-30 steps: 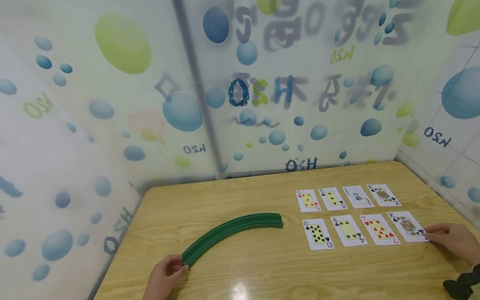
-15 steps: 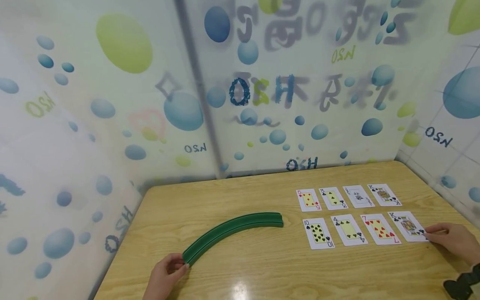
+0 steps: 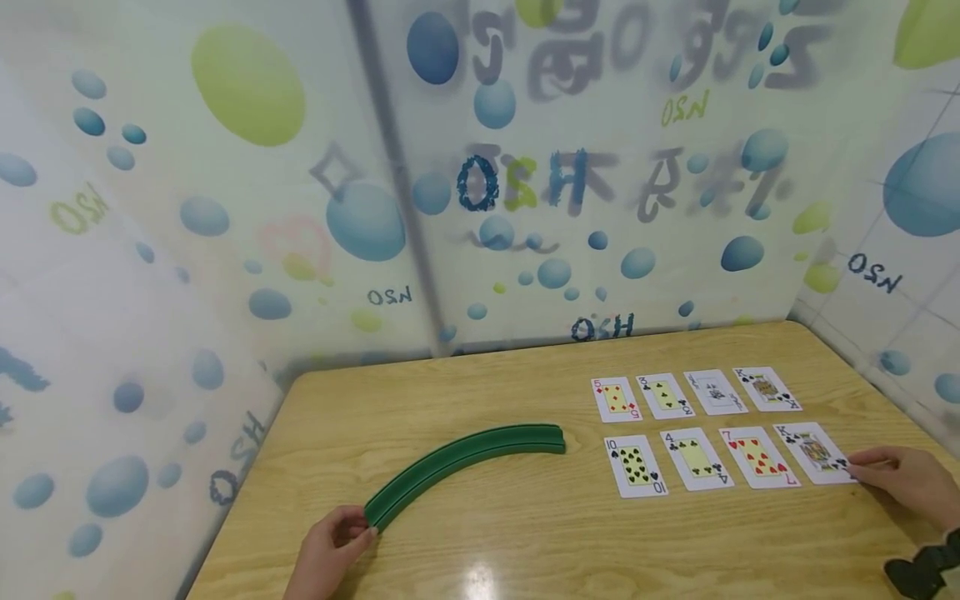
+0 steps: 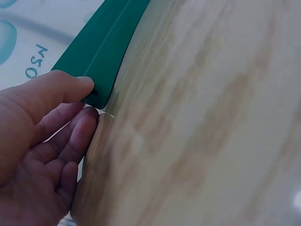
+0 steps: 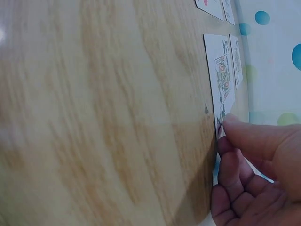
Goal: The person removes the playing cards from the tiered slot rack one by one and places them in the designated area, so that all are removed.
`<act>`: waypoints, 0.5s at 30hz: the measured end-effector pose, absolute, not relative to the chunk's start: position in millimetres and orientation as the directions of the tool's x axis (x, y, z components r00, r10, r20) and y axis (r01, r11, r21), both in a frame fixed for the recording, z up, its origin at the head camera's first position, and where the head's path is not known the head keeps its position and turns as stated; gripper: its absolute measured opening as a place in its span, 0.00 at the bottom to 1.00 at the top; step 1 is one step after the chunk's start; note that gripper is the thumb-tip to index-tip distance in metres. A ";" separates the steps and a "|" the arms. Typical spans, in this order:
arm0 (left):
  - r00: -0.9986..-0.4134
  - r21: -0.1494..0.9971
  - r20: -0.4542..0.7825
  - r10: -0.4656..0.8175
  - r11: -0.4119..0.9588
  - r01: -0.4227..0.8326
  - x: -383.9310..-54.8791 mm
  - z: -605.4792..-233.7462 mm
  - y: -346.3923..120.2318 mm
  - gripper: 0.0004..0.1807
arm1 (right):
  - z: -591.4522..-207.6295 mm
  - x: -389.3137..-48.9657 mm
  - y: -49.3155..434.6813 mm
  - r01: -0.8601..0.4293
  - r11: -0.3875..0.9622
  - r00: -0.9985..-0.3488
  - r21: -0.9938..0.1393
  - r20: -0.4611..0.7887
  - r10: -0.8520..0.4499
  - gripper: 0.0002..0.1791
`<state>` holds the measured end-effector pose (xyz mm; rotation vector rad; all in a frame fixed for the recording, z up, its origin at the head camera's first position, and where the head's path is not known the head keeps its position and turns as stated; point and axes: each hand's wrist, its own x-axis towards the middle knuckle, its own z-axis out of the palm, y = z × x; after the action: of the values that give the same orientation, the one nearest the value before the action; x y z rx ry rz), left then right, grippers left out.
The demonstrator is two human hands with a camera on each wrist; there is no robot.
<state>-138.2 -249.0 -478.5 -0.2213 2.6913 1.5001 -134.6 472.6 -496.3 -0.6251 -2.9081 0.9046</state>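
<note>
A curved green card holder (image 3: 465,452) lies on the wooden table, and my left hand (image 3: 330,550) pinches its near left end. In the left wrist view the thumb (image 4: 77,87) is on top of the holder's end, with the other fingers below. At the right, my right hand (image 3: 903,479) pinches the lower right corner of a king of clubs (image 3: 812,452), thumb on its face. That card is the rightmost of the front row, beside the seven of hearts (image 3: 759,457), the four of clubs (image 3: 696,459) and the ten of spades (image 3: 636,467).
Behind lies a second row: five of diamonds (image 3: 617,400), three of clubs (image 3: 665,396), joker (image 3: 715,392) and king of spades (image 3: 767,389). A patterned wall (image 3: 525,275) borders the table (image 3: 480,517) at the back.
</note>
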 end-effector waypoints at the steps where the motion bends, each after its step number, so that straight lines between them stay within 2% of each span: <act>1: -0.989 0.845 -0.115 -0.091 0.515 -0.146 -138.1 -478.5 -249.7 0.16 | -496.7 -134.3 473.1 0.373 0.744 -0.916 -0.555 -0.093 0.389 0.22; 8: -0.986 0.834 -0.162 -0.023 0.531 -0.150 -136.9 -467.7 -258.0 0.19 | -490.8 -136.5 474.8 0.389 0.730 -0.912 -0.561 -0.123 0.392 0.30; 15: -0.997 0.784 -0.069 0.029 0.620 -0.036 -145.8 -434.9 -269.9 0.18 | -467.3 -151.0 463.3 0.219 0.807 -0.971 -0.548 -0.039 0.238 0.32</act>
<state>-145.8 -269.9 -434.9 -0.0064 2.7591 1.3385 -151.0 463.3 -467.3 -0.3738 -2.9562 0.8904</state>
